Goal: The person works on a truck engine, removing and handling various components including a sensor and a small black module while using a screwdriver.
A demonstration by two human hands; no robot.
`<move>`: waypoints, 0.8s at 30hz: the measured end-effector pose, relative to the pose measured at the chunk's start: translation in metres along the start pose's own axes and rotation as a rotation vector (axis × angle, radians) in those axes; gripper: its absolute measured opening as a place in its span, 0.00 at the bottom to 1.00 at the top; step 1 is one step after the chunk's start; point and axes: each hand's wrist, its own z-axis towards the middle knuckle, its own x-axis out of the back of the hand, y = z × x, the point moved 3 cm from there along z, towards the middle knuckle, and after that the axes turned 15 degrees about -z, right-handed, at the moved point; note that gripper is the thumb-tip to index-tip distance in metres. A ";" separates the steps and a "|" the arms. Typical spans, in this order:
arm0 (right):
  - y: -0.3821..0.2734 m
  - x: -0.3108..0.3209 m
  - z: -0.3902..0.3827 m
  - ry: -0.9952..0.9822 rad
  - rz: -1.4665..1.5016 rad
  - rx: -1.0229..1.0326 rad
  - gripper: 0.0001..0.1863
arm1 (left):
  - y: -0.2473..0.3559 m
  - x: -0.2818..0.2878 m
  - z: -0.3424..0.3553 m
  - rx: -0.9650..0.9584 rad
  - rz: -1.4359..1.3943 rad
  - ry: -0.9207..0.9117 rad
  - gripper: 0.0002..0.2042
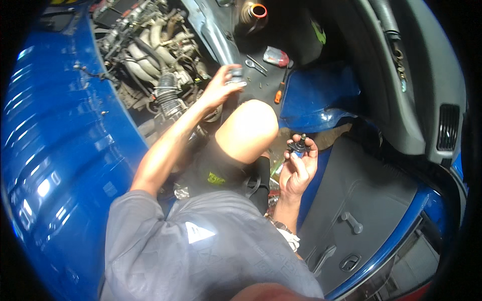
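Note:
My right hand is closed around a small black car part with a flange and a pointed metal tip that sticks up between thumb and fingers. Something blue shows on the part's lower side. Further left and forward, my left hand grips a short grey piece with a pale rim at its lower end; its exact kind I cannot make out. That hand is beside the engine, above my raised knee. A ribbed air hose lies just left of its wrist.
On the dark surface ahead lie a ratchet, an orange-handled screwdriver, a red and white packet and several small bolts. A metal cylinder with a glowing-looking rim stands behind. An open car door is at right, a blue body panel at left.

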 end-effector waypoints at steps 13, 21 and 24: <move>0.142 0.082 0.045 0.060 0.102 -0.381 0.23 | -0.209 -0.024 0.172 0.184 1.391 -0.110 0.27; 0.109 0.121 0.085 0.323 0.060 -0.126 0.25 | -0.181 -0.106 0.013 0.668 0.851 -1.379 0.32; 0.077 0.124 0.124 0.245 -0.072 0.059 0.23 | -0.170 -0.109 -0.021 0.824 0.205 -1.631 0.31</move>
